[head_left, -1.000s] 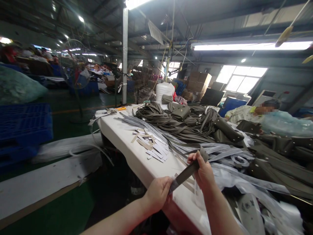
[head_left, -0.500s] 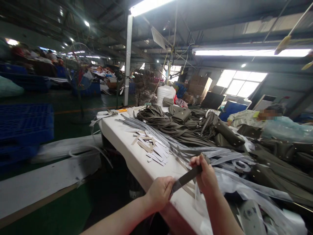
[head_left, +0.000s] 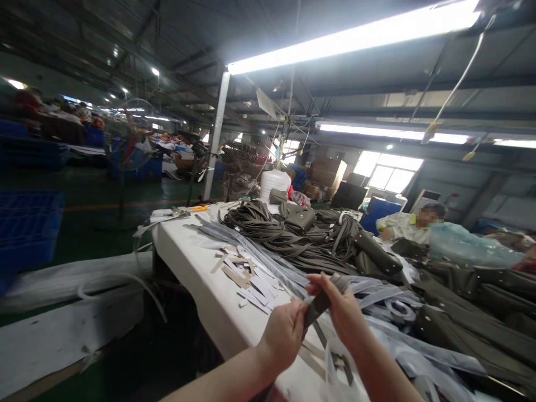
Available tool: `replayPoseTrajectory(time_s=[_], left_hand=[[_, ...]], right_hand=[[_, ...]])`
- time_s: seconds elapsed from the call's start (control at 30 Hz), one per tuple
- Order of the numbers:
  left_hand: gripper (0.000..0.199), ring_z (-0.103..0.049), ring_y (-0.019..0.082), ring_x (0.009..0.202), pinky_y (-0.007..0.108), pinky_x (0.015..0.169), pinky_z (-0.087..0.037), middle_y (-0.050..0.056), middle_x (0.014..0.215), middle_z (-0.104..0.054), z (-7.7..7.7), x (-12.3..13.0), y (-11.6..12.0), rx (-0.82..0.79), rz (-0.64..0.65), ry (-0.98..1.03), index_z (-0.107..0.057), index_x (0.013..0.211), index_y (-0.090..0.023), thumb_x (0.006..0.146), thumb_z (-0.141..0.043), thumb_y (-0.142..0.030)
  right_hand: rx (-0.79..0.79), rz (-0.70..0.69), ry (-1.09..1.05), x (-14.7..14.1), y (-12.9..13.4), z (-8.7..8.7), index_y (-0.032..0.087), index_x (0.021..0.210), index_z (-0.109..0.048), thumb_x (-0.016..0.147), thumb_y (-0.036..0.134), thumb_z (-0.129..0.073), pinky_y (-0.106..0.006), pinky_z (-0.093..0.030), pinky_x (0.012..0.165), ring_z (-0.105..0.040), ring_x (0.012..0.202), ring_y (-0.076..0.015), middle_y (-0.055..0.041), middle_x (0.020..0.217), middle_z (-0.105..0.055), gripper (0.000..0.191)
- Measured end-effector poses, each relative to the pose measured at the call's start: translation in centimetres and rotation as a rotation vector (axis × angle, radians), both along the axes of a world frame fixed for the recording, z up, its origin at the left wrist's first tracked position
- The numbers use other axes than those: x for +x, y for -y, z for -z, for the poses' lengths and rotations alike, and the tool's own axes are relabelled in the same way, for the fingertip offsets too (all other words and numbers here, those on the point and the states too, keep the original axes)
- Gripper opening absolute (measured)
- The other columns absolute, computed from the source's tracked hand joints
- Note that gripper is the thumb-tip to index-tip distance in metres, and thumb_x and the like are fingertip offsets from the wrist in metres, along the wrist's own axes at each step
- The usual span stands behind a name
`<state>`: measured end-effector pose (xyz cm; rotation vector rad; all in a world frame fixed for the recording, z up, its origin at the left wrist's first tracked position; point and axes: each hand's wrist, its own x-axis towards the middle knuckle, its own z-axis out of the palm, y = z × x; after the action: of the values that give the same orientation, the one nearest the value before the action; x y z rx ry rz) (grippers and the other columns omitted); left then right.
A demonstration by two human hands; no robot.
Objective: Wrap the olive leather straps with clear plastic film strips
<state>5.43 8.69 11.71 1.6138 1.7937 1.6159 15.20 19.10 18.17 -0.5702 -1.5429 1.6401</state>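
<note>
A dark olive strap point(head_left: 317, 309) is stretched over the near edge of the table, between my two hands. My left hand point(head_left: 282, 330) pinches its lower end, thumb on top. Around the upper part are the fingers of my right hand point(head_left: 337, 304), and the strap bends over beyond them. More of a dark strap hangs below my right hand beside clear plastic film. Left of my hands lie scattered white and tan paper strips point(head_left: 247, 274). Past them is a large heap of dark straps point(head_left: 288, 237), with long clear plastic sleeves point(head_left: 251, 237) along its near side.
The white-covered table point(head_left: 188, 262) runs away from me. Dark bags point(head_left: 473, 329) are piled at the right, with a person point(head_left: 406, 223) behind them. A white foam roll point(head_left: 275, 184) stands at the far end. Blue crates point(head_left: 29, 229) and a fan point(head_left: 129, 134) are on the left.
My hands have come closer together, and less strap shows between them. My right hand has turned, its fingers now pointing more to the left. The view has tilted up and swung slightly right.
</note>
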Motion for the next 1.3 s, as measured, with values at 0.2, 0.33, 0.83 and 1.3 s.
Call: replayPoseTrajectory(time_s=[0.2, 0.33, 0.83, 1.3], left_hand=[[0.069, -0.055, 0.014, 0.049, 0.024, 0.059, -0.043, 0.002, 0.047, -0.056, 3.8, 0.9, 0.3, -0.169, 0.171, 0.105, -0.048, 0.057, -0.02, 0.096, -0.014, -0.064], [0.077, -0.062, 0.014, 0.053, 0.023, 0.054, -0.043, 0.006, 0.06, -0.066, 4.1, 0.5, -0.4, -0.15, 0.251, 0.225, -0.062, 0.071, -0.017, 0.09, -0.015, -0.075], [0.066, -0.053, 0.012, 0.045, 0.022, 0.048, -0.04, 0.003, 0.052, -0.058, -4.6, 0.5, -2.7, 0.088, 0.274, 0.234, -0.059, 0.062, -0.016, 0.096, -0.028, -0.064], [0.059, -0.062, 0.015, 0.053, 0.024, 0.054, -0.045, 0.006, 0.062, -0.068, -8.6, 0.2, -2.0, 0.175, 0.255, 0.197, -0.063, 0.07, -0.016, 0.096, -0.033, -0.06]], right_hand=[[-0.112, -0.026, -0.226, 3.0, -4.5, -6.4, 0.018, 0.084, -0.072, 0.069, 0.041, -0.084, -0.02, -0.04, 0.049, -0.041, 0.047, -0.007, 0.0083, 0.047, -0.038, 0.029], [0.081, -0.039, -0.023, 3.3, -4.3, -6.9, 0.015, 0.082, -0.074, 0.072, 0.049, -0.08, -0.023, -0.041, 0.056, -0.051, 0.058, -0.0104, 0.0008, 0.057, -0.055, 0.036], [0.204, -0.035, 0.073, 1.2, -0.3, -7.1, 0.016, 0.088, -0.075, 0.068, 0.06, -0.077, -0.026, -0.051, 0.056, -0.065, 0.063, -0.0171, -0.005, 0.073, -0.07, 0.049], [0.391, -0.276, 0.308, 2.3, -0.2, -9.5, 0.013, 0.095, -0.077, 0.08, 0.071, -0.055, -0.028, -0.047, 0.052, -0.062, 0.051, -0.0168, -0.0034, 0.056, -0.067, 0.064]])
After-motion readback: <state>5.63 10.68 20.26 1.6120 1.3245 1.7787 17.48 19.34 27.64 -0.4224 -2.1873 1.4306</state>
